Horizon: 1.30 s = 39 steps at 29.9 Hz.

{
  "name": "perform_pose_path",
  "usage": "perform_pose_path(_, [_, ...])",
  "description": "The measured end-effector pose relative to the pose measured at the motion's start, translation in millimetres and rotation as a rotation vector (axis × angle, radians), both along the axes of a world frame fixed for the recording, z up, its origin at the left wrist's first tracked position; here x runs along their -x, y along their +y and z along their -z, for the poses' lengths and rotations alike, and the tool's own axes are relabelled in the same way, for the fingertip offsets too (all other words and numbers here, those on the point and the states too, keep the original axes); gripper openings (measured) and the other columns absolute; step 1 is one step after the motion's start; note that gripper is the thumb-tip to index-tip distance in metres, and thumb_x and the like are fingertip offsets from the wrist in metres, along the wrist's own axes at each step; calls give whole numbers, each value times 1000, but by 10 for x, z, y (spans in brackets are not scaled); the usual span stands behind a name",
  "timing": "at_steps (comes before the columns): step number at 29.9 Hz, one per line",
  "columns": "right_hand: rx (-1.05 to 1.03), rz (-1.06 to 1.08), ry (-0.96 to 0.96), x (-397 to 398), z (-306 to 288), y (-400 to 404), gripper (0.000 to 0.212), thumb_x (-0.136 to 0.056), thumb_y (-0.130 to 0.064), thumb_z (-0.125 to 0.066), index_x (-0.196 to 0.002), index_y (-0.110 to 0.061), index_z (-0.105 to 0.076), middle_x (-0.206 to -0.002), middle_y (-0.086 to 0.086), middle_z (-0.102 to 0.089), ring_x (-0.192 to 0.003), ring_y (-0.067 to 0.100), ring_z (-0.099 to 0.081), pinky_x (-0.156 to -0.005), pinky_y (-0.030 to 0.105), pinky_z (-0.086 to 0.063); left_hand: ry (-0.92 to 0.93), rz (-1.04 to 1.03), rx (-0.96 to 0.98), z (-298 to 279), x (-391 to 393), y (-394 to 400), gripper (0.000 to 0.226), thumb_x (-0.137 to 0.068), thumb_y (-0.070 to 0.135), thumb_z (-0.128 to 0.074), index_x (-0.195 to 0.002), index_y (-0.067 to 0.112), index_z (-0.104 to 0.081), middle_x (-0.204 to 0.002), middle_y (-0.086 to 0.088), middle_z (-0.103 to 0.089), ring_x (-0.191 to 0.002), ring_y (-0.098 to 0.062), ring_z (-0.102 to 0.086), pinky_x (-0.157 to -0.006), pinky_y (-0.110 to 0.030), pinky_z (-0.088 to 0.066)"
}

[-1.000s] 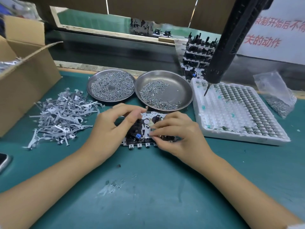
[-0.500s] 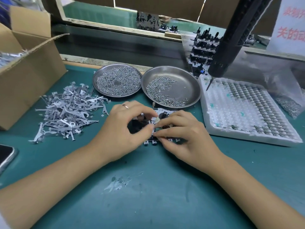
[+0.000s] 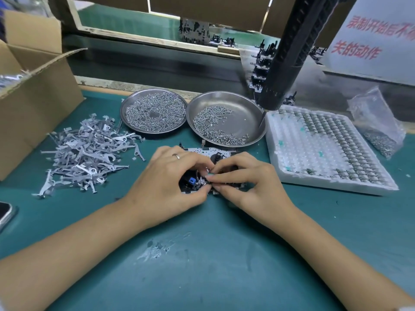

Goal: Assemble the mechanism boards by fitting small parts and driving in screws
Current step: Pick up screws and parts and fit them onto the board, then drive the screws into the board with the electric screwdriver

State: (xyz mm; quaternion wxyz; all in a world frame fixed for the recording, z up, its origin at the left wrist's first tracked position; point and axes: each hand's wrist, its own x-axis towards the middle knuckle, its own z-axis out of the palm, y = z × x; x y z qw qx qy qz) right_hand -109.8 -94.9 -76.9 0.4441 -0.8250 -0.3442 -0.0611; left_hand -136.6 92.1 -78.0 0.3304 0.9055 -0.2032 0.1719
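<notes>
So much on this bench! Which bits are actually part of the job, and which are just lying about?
In use or in supply:
left hand and right hand, both pinching at the mechanism board
two steel dishes of screws
pile of grey metal levers
white parts tray
hanging electric screwdriver

Lying about:
phone
cardboard box

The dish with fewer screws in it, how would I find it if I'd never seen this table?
Start at the white foam tray on the green table's right side. Just left of it sit two round metal dishes side by side. Pick the right-hand dish, nearest the foam: its screws crowd one side and leave bare shiny metal, whereas the left dish is nearly covered.
</notes>
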Motion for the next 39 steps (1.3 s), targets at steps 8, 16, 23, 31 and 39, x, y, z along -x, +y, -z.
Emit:
perform_pose_path(8, [-459,514,-300,-194,-456,-124,42,-87,-15,-62,-127,-14,-49,-105,7,-55,-97,16,-55,-88,40,-47,17,16,38,31,-37,9,22,-71,31,-71,-92,25,-71,-82,19,-65,-84,-5,-52,-92,-33,-36])
perform_pose_path(16, [-738,349,-105,-641,-1180,101,54,-89,-13,-63,-131,-2,-31,-82,5,-55,-64,16,-56,-61,30,-52,17,12,85,24,-37,5,22,-67,31,-72,-89,26,-72,-80,22,-64,-84,-3,-51,-91,-33,-38])
perform_pose_path(23, [-935,134,79,-264,-928,454,14,-88,-19,-61,-89,-15,-47,-53,7,-49,-39,21,-46,-42,24,-40,27,12,115,26,-42,7,22,-67,31,-72,-88,27,-73,-78,27,-61,-83,-2,-51,-91,-31,-38])
perform_pose_path(31, [-1013,31,181,-47,-700,643,10,-86,-15,-56,-90,-13,-46,-48,9,-44,-34,20,-41,-39,22,-36,7,7,99,14,-43,1,20,-65,30,-73,-80,17,-72,-73,22,-58,-80,-12,-54,-87,-36,-40])
perform_pose_path(39, [-1015,14,150,-43,-684,655,23,-81,-25,-58,-85,-9,-41,-48,5,-46,-33,20,-41,-39,24,-37,20,21,103,-3,-39,2,20,-66,30,-71,-82,18,-72,-75,27,-55,-82,-15,-56,-90,-38,-39])
